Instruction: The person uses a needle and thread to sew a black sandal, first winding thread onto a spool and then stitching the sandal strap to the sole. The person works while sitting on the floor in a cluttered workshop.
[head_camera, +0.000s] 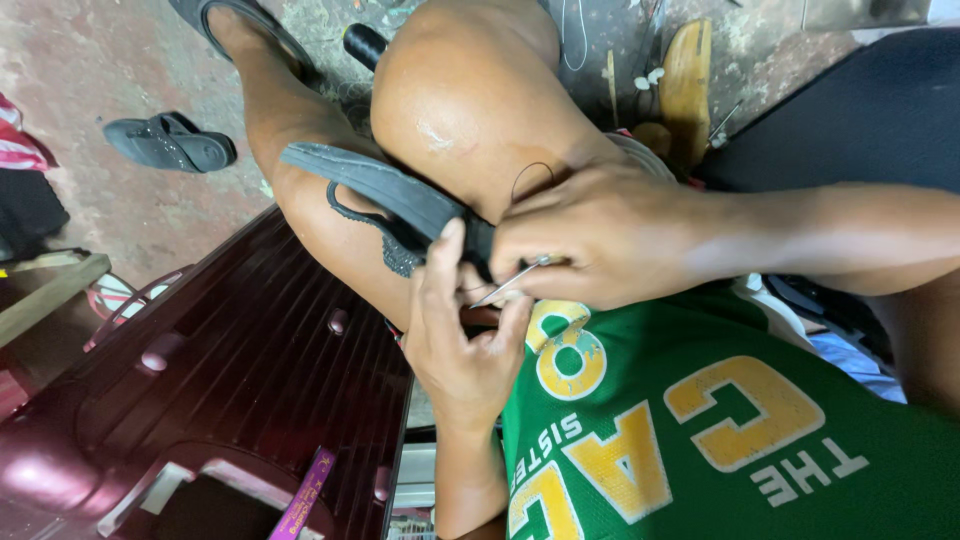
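Dark grey flip-flop sandal (375, 190) lies wedged between the person's raised knees, sole edge up, its near end pinched by both hands. A metal needle (510, 282) pokes out at that end, with a thin dark thread (530, 172) looping up over the knee. Right hand (600, 240) is closed in a pinch on the needle, knuckles up, forearm coming in from the right. Left hand (465, 335) rises from below, wrist bent back, thumb and fingers gripping the sandal's end right beside the needle. Judged best practice: keep the sandal clamped firm by the knees, push the needle straight, left fingertips clear of the point. A maroon ribbed suitcase (250, 380) sits left of the legs; another sandal (170, 145) rests on the concrete floor (90, 60).
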